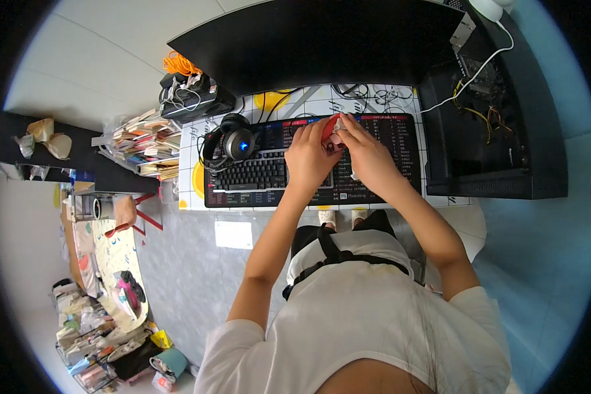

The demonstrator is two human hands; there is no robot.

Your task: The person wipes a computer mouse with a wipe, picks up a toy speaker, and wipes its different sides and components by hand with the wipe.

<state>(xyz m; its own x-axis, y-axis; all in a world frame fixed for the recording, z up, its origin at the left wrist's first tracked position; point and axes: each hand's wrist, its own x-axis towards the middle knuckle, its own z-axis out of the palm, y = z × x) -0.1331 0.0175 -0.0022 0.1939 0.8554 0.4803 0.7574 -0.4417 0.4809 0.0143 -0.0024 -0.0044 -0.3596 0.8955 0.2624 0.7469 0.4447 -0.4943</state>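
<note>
Head view, and both hands meet over the dark desk mat (387, 182) — the left hand (306, 157) has its fingers closed on a small red item (330, 127), while the right hand (368, 157) crowds in at its edge, its exact grip impossible to tell. Below them "Photoshop" reads clearly on the mat, the rest of its print too small to make out — and beside the keyboard (253, 174), the headphones (238, 142) glow with a blue logo.

Both bare hands (338, 155) meet, fingers curled, forearms extended forward.
</note>
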